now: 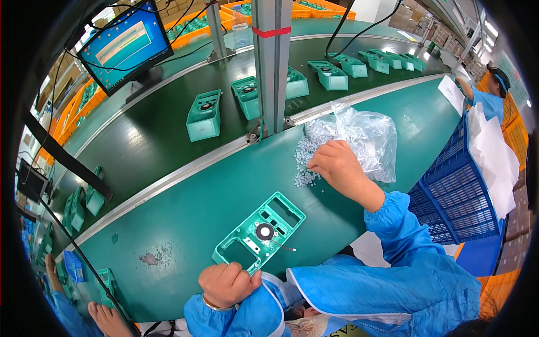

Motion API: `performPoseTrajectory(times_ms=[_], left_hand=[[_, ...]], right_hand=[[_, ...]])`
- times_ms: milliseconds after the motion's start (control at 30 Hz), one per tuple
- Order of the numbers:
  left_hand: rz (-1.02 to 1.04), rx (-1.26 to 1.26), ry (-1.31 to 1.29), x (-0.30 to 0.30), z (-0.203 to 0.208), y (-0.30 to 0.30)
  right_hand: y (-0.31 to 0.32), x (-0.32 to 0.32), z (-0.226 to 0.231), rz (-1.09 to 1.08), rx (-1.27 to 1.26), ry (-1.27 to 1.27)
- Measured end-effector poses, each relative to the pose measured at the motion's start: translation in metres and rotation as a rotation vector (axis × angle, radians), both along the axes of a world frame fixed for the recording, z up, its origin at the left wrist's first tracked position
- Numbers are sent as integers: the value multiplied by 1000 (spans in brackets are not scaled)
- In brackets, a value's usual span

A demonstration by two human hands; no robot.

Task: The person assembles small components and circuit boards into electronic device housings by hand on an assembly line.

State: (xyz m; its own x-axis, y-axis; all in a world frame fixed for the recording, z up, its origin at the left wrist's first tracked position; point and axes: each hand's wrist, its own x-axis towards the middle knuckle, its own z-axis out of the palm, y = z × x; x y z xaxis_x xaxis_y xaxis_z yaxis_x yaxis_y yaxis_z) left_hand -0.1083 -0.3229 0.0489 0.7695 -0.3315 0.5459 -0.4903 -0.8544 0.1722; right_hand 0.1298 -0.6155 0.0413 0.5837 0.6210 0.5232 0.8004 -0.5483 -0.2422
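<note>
Your left hand (230,284) is grasping the green plastic housing (250,231) ahead by its near corner, probably steadying it. Right hand's (340,168) fingertips are bunching over small pale pieces (305,158); cannot tell whether any is held.

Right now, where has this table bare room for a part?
Bare: between the green housing and scattered dark bits; also between the clear bag and blue basket. Crowded: around the right hand, at the loose pellets.

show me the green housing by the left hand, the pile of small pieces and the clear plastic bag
Green housing (248,233), head view: flat face between its openings
Pile of small pieces (307,149), head view: its middle
Clear plastic bag (370,140), head view: crumpled middle
</note>
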Motion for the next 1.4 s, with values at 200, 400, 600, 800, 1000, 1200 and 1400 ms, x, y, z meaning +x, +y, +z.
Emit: performPoseTrajectory(times_ms=[200, 400, 600, 800, 1000, 1200, 1400], left_hand=[[-4, -28, -23, 1, 1, -1], [2, -14, -65, 5, 0, -1], [-7, -39, -27, 1, 0, 0], [-5, -26, -92, 7, -3, -1], [11, -42, -88, 5, -4, 0], [-5, -31, -90, 6, -3, 0], [5, -48, -88, 6, -3, -1]], right_hand=[[10, 4, -1, 34, -85, -56], [14, 2, 3, 37, -135, -125], [18, 1, 5, 30, -182, -158], [12, 5, 7, 29, -152, -131], [16, 3, 8, 28, -120, -113], [16, 0, 6, -16, -143, -122], [18, 1, 6, -11, -200, -149]])
